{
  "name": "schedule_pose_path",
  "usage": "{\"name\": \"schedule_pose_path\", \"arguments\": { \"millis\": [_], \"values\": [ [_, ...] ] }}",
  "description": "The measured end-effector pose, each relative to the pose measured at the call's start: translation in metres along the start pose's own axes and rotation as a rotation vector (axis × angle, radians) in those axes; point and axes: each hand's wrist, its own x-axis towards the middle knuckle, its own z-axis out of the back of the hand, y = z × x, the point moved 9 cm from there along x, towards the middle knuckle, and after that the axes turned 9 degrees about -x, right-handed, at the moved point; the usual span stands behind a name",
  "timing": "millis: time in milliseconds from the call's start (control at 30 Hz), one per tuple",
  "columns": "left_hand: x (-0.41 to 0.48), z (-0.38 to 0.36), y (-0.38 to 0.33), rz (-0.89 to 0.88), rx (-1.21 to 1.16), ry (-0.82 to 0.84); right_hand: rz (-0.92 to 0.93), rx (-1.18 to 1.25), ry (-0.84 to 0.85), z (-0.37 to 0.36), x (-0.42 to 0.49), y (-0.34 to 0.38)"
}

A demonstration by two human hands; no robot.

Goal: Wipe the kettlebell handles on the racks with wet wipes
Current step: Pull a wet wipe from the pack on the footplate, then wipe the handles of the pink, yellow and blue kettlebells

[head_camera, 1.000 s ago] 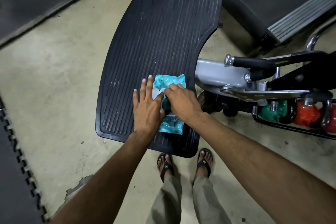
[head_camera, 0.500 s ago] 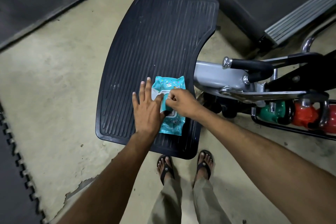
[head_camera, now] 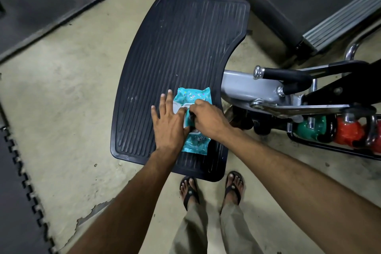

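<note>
One wipes pack (head_camera: 193, 95), long axis near-to-far, flat

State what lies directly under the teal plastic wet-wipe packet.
The black ribbed rubber platform supports the teal plastic wet-wipe packet. The left hand presses and right hand pinches its middle, hiding any wipe.

Counts around the ribbed platform (head_camera: 181, 47)
One wipes pack (head_camera: 193, 95) on it, two hands on the pack: left hand (head_camera: 168, 123), right hand (head_camera: 208, 118); right of the platform, one green kettlebell (head_camera: 309, 131) and at least one red kettlebell (head_camera: 347, 132).
</note>
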Motion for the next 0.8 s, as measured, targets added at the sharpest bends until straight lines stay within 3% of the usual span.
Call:
{"name": "schedule_pose_path", "arguments": {
  "millis": [167,300,400,567,800],
  "values": [
    [0.001,-0.002,-0.002,0.015,-0.005,0.027,-0.199,0.4,-0.008,-0.008,-0.001,-0.024],
    [0.001,-0.003,-0.001,0.031,0.0,0.037,-0.357,0.975,0.026,-0.011,-0.019,-0.028],
    [0.001,-0.003,-0.003,0.037,0.012,0.059,-0.388,1.311,-0.039,0.012,-0.034,-0.02],
    [-0.001,0.003,-0.006,0.039,0.027,0.075,-0.456,1.52,-0.197,0.046,-0.07,-0.023],
    [-0.007,0.007,-0.006,-0.009,0.024,0.092,-0.293,1.69,-0.313,0.127,-0.098,-0.017]
  ]
}}
